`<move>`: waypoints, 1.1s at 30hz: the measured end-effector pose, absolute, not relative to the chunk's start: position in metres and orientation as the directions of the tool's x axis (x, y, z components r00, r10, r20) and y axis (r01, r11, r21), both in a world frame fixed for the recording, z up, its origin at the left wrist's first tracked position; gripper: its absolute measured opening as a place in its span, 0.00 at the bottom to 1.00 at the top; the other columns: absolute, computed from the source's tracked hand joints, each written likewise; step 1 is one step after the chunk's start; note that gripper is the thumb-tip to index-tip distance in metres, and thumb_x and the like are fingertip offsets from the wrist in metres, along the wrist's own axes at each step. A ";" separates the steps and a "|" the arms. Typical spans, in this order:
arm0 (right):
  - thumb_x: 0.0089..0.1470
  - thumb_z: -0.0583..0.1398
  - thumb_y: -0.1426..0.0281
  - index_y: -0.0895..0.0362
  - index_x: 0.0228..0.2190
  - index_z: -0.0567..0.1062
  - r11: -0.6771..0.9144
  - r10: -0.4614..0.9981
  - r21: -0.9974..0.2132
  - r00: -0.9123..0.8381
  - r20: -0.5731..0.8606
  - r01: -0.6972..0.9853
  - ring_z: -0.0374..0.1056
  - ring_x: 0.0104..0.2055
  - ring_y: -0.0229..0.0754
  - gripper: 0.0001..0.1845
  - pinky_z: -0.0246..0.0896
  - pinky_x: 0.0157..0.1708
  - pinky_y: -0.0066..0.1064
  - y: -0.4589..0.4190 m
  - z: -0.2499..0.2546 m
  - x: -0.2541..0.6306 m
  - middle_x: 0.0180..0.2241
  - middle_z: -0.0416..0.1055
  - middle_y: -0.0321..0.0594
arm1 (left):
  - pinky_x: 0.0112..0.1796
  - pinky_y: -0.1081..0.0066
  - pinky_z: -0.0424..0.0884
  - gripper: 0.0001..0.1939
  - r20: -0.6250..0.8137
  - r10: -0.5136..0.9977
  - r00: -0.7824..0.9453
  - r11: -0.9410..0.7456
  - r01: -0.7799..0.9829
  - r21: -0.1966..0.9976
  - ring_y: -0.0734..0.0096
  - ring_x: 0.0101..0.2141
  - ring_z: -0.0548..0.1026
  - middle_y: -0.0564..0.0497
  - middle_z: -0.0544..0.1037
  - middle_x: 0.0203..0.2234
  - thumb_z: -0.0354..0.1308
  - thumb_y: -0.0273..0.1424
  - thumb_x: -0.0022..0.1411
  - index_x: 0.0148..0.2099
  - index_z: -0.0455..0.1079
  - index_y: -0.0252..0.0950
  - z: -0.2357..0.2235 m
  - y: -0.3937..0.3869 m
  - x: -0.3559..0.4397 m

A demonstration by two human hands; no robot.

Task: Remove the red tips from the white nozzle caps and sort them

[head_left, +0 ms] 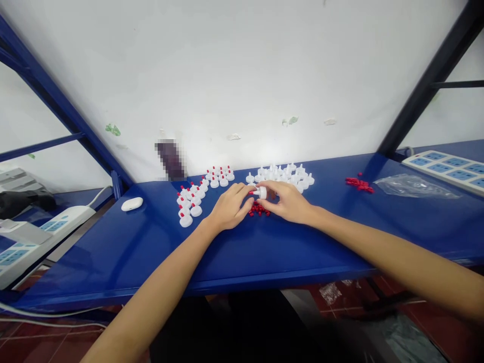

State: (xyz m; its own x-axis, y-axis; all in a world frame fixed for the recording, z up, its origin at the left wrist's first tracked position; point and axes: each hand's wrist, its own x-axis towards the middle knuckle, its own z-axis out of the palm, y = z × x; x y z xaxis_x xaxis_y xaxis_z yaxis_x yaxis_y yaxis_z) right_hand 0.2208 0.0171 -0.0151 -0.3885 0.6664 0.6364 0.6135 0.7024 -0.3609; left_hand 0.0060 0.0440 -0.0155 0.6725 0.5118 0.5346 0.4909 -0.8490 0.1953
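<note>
Both hands meet above the middle of the blue table (242, 257). Pinched in my right hand (289, 202) is a white nozzle cap (262, 192), lying sideways with its spout toward the left. My left hand (230, 206) closes its thumb and finger around a small red tip cap (251, 192) at the spout's end. Right below the fingers lies a small pile of red tip caps (260, 208). Behind my right hand stand many white nozzle caps (282, 174) with bare spouts. Left of my left hand, white nozzle caps with red tips (193, 194) stand in a group.
More red tip caps (359, 184) lie at the right beside a clear plastic bag (412, 185). Power strips (448, 169) sit at the far right and [at the left edge. A white earbud case (132, 203) rests at the left. A pixelated dark object (172, 160) leans against the wall.
</note>
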 end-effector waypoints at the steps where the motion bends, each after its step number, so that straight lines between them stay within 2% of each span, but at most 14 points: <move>1: 0.58 0.60 0.64 0.58 0.49 0.72 0.704 0.661 -0.342 -0.397 0.637 0.623 0.70 0.31 0.42 0.18 0.64 0.34 0.35 0.017 -0.015 0.221 0.30 0.75 0.39 | 0.49 0.62 0.68 0.15 0.544 0.505 0.670 -0.854 0.479 0.204 0.62 0.46 0.71 0.44 0.74 0.45 0.42 0.33 0.72 0.54 0.64 0.35 -0.017 0.042 0.008; 4: 0.59 0.59 0.63 0.58 0.49 0.73 0.699 0.649 -0.285 -0.416 0.637 0.655 0.71 0.32 0.43 0.18 0.64 0.37 0.36 0.016 -0.015 0.221 0.31 0.76 0.41 | 0.46 0.63 0.68 0.14 0.564 0.497 0.659 -0.857 0.477 0.197 0.63 0.43 0.70 0.44 0.73 0.42 0.40 0.31 0.72 0.50 0.64 0.35 -0.018 0.040 0.011; 7: 0.61 0.58 0.59 0.58 0.48 0.73 0.697 0.643 -0.225 -0.454 0.616 0.681 0.71 0.35 0.46 0.19 0.62 0.40 0.39 0.013 -0.014 0.221 0.35 0.77 0.44 | 0.43 0.64 0.68 0.13 0.545 0.485 0.685 -0.854 0.506 0.124 0.63 0.39 0.70 0.45 0.73 0.37 0.39 0.30 0.72 0.45 0.65 0.36 -0.017 0.040 0.010; 9: 0.62 0.56 0.57 0.58 0.46 0.73 0.702 0.651 -0.212 -0.492 0.579 0.679 0.71 0.36 0.47 0.19 0.61 0.40 0.39 0.012 -0.011 0.220 0.36 0.77 0.45 | 0.41 0.65 0.67 0.13 0.530 0.480 0.699 -0.852 0.516 0.090 0.64 0.38 0.70 0.46 0.73 0.36 0.39 0.30 0.71 0.45 0.64 0.36 -0.017 0.040 0.008; 12: 0.64 0.53 0.55 0.57 0.37 0.73 0.710 0.676 -0.276 -0.518 0.524 0.648 0.68 0.32 0.44 0.19 0.59 0.37 0.36 0.010 -0.007 0.220 0.30 0.75 0.42 | 0.39 0.65 0.67 0.13 0.502 0.473 0.724 -0.849 0.528 0.038 0.64 0.35 0.70 0.47 0.73 0.34 0.38 0.30 0.71 0.47 0.64 0.35 -0.017 0.041 0.008; 17: 0.63 0.53 0.53 0.55 0.24 0.67 0.700 0.708 -0.407 -0.497 0.502 0.587 0.63 0.25 0.39 0.23 0.54 0.30 0.31 0.009 -0.004 0.218 0.22 0.70 0.37 | 0.37 0.65 0.67 0.12 0.475 0.459 0.751 -0.818 0.566 -0.103 0.63 0.34 0.70 0.46 0.73 0.32 0.40 0.30 0.69 0.41 0.65 0.36 -0.019 0.040 0.011; 21: 0.62 0.54 0.54 0.55 0.20 0.65 0.660 0.751 -0.532 -0.465 0.468 0.530 0.58 0.21 0.35 0.25 0.51 0.25 0.29 0.005 -0.005 0.214 0.18 0.65 0.33 | 0.37 0.64 0.68 0.10 0.496 0.437 0.751 -0.794 0.581 -0.180 0.62 0.32 0.71 0.46 0.73 0.28 0.42 0.29 0.65 0.36 0.64 0.37 -0.020 0.038 0.013; 24: 0.61 0.56 0.55 0.56 0.20 0.67 0.649 0.761 -0.559 -0.455 0.463 0.516 0.60 0.21 0.35 0.23 0.53 0.25 0.28 0.001 -0.004 0.211 0.18 0.67 0.33 | 0.36 0.63 0.68 0.08 0.491 0.454 0.744 -0.768 0.606 -0.207 0.61 0.32 0.72 0.46 0.73 0.27 0.44 0.30 0.64 0.36 0.64 0.36 -0.022 0.039 0.012; 28: 0.59 0.58 0.57 0.56 0.24 0.73 0.700 0.708 -0.441 -0.460 0.536 0.562 0.66 0.26 0.39 0.18 0.58 0.31 0.32 0.002 -0.002 0.211 0.23 0.73 0.37 | 0.36 0.64 0.70 0.07 0.462 0.499 0.733 -0.738 0.639 -0.218 0.61 0.32 0.74 0.46 0.73 0.27 0.47 0.33 0.65 0.37 0.64 0.36 -0.023 0.042 0.011; 31: 0.58 0.60 0.59 0.56 0.35 0.77 0.755 0.610 -0.286 -0.473 0.636 0.590 0.70 0.31 0.43 0.13 0.60 0.37 0.36 0.006 -0.005 0.212 0.29 0.77 0.41 | 0.35 0.65 0.70 0.06 0.459 0.526 0.716 -0.722 0.661 -0.204 0.61 0.32 0.74 0.46 0.74 0.28 0.47 0.31 0.64 0.38 0.64 0.36 -0.023 0.044 0.012; 33: 0.57 0.60 0.62 0.55 0.43 0.77 0.789 0.538 -0.191 -0.507 0.673 0.584 0.71 0.34 0.45 0.14 0.60 0.40 0.39 0.011 -0.007 0.214 0.34 0.78 0.43 | 0.34 0.66 0.70 0.06 0.462 0.538 0.705 -0.721 0.669 -0.181 0.61 0.32 0.74 0.45 0.74 0.28 0.47 0.29 0.63 0.38 0.64 0.35 -0.023 0.044 0.011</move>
State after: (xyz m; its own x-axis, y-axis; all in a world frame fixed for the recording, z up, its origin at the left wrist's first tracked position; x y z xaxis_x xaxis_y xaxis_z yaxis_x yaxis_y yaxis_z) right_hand 0.2136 0.0105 -0.0071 -0.5070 0.5380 0.6735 0.5840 0.7890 -0.1906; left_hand 0.0114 0.0445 -0.0233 0.7048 0.5385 0.4619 0.6693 -0.7205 -0.1813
